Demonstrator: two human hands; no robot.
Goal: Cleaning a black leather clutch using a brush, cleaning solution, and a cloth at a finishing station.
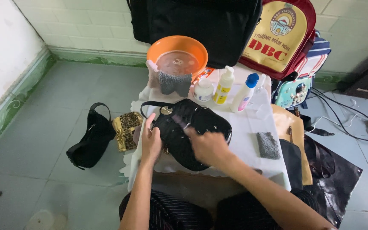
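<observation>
Hands meet over a glossy black leather handbag (192,132) that lies on the white-covered worktop (252,132). Our left hand (150,142) presses flat against the handbag's left edge, fingers spread, steadying it. Our right hand (209,147) rests on the handbag's top face; we cannot tell whether it grips anything. Behind the handbag stand an orange plastic basin (177,53) with a grey cloth (174,83) draped over its rim, a small white jar (203,90), a white-and-yellow bottle (223,86) and a blue-capped white bottle (244,93). Right of the handbag lies a grey rag (268,145). Left of it, on the floor, sit a gold leopard-print pouch (125,130) and a black fabric bag (91,142).
</observation>
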